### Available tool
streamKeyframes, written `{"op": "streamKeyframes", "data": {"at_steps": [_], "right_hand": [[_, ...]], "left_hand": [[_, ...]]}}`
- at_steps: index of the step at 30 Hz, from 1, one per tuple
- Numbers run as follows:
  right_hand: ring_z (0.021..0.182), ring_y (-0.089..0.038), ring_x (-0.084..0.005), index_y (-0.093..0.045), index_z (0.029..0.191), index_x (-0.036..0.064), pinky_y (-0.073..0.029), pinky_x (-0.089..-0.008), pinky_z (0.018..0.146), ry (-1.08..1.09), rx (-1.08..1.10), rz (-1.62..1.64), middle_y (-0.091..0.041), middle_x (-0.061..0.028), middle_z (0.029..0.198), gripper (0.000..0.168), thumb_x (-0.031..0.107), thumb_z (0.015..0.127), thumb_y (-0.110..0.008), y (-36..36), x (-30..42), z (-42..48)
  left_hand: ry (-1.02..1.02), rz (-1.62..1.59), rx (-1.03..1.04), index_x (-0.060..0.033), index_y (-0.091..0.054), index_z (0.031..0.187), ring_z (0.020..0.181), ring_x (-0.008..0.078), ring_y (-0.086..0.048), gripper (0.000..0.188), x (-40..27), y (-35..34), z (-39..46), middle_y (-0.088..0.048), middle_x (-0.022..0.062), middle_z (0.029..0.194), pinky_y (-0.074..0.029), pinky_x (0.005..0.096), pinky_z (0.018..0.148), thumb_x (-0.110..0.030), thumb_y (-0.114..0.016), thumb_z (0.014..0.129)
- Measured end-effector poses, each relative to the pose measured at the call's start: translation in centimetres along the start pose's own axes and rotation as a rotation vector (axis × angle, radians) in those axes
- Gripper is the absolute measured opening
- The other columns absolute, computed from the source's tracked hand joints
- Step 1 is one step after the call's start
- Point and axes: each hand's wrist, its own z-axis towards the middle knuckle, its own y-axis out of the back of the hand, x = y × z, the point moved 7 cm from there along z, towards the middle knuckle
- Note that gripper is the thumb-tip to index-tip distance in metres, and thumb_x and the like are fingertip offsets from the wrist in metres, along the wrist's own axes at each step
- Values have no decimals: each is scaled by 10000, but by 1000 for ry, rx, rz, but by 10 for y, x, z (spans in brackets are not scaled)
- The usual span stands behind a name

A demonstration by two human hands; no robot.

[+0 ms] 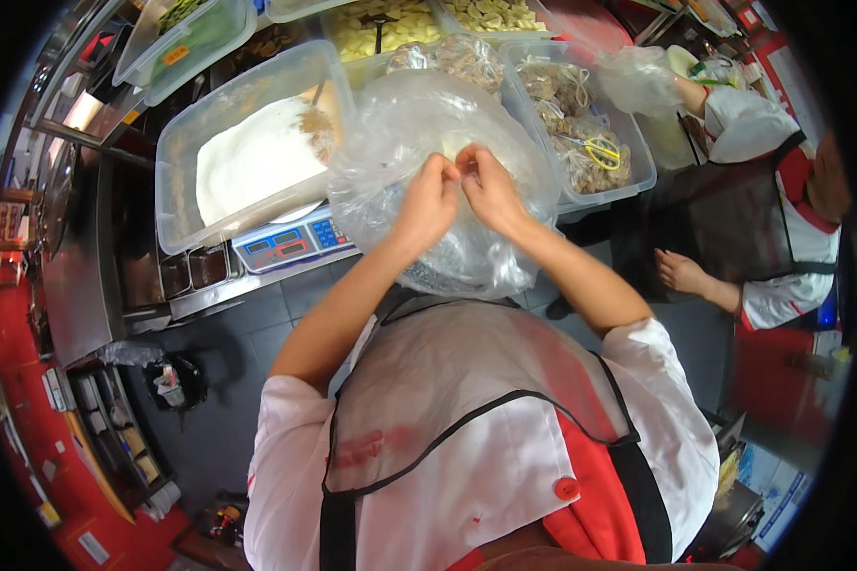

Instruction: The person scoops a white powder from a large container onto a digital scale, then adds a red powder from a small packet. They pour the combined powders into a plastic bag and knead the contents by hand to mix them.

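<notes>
Before my chest is a large mass of thin clear plastic bags, crumpled and bulging over the counter's edge. My left hand and my right hand meet over its middle, fingertips almost touching. Both hands seem to pinch the thin film between thumb and fingers, though the film right at the fingertips is hard to make out. To the left of the plastic sits a clear tub with white powder and a brown seasoning in one corner. Tied bags of brown food lie just behind the plastic.
A digital scale stands by the powder tub. On the right, a tub holds bagged food and yellow-handled scissors. Farther right stands a co-worker, one hand in a plastic bag. Cut potatoes are at the back.
</notes>
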Motion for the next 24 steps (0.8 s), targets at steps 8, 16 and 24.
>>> {"op": "streamKeyframes", "data": {"at_steps": [8,16,24], "right_hand": [[1106,-562,-326,-620,1182,91,-440,-405,947,149,85,-696,-626,-160,1157,437,189,763,-695,64,-22,38],[933,-648,-243,-674,995,137,-337,-522,971,302,643,-1034,-699,-73,883,225,163,797,-570,-3,-23,-2],[1053,-609,-351,-600,1172,29,-480,-412,900,-78,26,-28,-619,-208,1155,337,175,880,-519,15,-37,33]], "left_hand": [[229,629,448,-110,-373,1453,1353,345,-355,822,42,15,24,-398,161,1469,-301,409,1116,-614,-591,840],[718,-8,114,-78,-547,1294,1054,285,-595,493,0,29,110,-572,115,1272,-441,423,937,-371,-551,898],[52,56,-510,5,-638,1046,859,374,-635,243,68,-31,59,-668,211,939,-501,454,738,-150,-497,923]]}}
